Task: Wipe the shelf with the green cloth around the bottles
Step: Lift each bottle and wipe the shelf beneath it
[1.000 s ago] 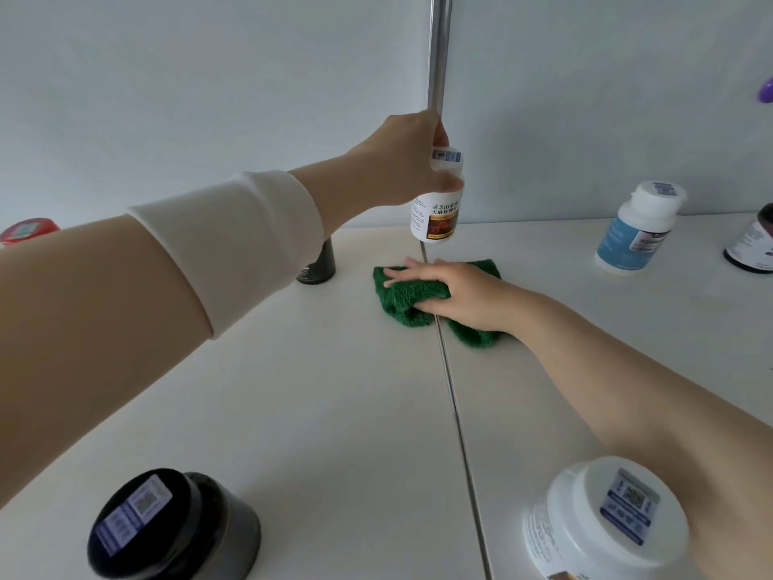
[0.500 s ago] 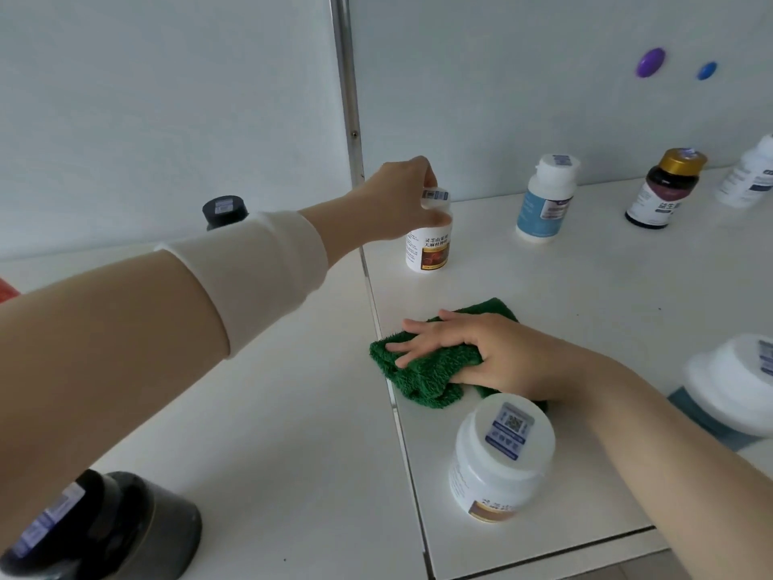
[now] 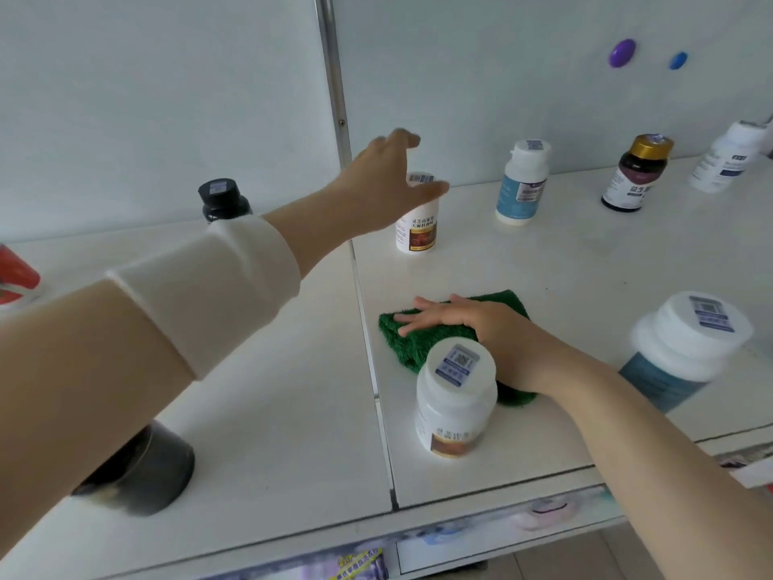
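Note:
The green cloth [image 3: 422,341] lies flat on the white shelf [image 3: 272,412], just right of the seam between two panels. My right hand [image 3: 468,328] presses on it with straight fingers. A small white bottle with a brown label [image 3: 418,228] stands upright at the back. My left hand [image 3: 389,182] hovers over its cap with fingers spread, holding nothing. A white bottle with a wide cap [image 3: 456,399] stands right in front of the cloth, hiding part of it.
Along the back stand a black-capped bottle [image 3: 223,200], a blue-labelled white bottle [image 3: 523,182], a gold-capped dark bottle [image 3: 636,173] and a white bottle [image 3: 728,161]. A dark jar [image 3: 142,470] sits front left, a large white-capped bottle [image 3: 686,349] at right.
My left hand has let go of the brown-labelled bottle, which now stands on the shelf, and has lifted off with fingers spread. The right hand stays on the cloth.

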`<action>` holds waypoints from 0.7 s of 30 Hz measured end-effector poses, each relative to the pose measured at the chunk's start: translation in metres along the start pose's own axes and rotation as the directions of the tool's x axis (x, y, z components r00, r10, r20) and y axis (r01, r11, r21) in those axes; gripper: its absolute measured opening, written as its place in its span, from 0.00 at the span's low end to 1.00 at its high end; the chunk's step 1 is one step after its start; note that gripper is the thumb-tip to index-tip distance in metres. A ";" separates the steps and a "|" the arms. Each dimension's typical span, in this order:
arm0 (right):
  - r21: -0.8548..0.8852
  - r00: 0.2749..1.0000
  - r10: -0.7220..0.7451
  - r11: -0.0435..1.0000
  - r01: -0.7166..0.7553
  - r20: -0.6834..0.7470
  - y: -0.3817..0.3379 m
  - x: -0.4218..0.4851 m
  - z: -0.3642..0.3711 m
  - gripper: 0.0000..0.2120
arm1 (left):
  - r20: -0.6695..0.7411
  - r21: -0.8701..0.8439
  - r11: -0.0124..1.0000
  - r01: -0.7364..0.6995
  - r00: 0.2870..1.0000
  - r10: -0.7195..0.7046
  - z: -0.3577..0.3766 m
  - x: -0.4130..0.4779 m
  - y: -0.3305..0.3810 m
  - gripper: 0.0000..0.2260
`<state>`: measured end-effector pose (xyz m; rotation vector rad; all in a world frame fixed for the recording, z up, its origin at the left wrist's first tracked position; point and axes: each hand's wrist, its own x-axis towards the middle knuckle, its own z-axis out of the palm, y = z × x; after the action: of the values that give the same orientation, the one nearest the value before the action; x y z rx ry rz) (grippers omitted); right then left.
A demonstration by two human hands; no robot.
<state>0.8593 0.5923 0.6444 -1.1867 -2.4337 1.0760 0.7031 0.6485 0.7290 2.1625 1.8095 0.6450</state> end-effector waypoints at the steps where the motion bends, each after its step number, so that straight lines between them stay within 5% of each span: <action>1: -0.024 1.000 0.007 1.000 -0.007 -0.014 -0.002 -0.001 0.001 0.19 | -0.017 -0.063 0.998 -0.006 1.000 0.005 -0.006 -0.014 0.009 0.27; 4: -0.031 0.998 0.025 0.999 -0.027 -0.059 -0.006 -0.005 0.002 0.18 | 0.057 -0.209 0.977 -0.035 0.997 0.048 -0.018 -0.073 0.035 0.22; 9: -0.200 0.985 0.050 0.976 -0.082 -0.163 -0.010 -0.007 0.007 0.15 | 0.212 -0.179 0.984 -0.002 0.976 0.041 0.006 -0.160 0.055 0.25; 13: -0.171 0.982 0.043 0.982 -0.075 -0.183 -0.008 -0.007 0.011 0.09 | 0.013 -0.232 0.970 0.069 0.998 -0.068 0.037 -0.184 0.056 0.15; 17: -0.190 0.980 0.019 0.980 -0.058 -0.198 -0.018 -0.025 0.019 0.15 | -0.082 -0.275 0.953 0.128 0.984 -0.156 0.030 -0.192 0.059 0.14; 21: -0.216 0.988 -0.125 0.971 0.103 -0.092 -0.027 -0.069 0.040 0.18 | -0.226 -0.294 0.950 0.106 0.958 -0.177 -0.008 -0.208 0.060 0.11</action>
<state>0.8684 0.5083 0.6428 -1.1146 -2.5465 0.7187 0.7240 0.4323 0.7276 1.8140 1.8418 1.1070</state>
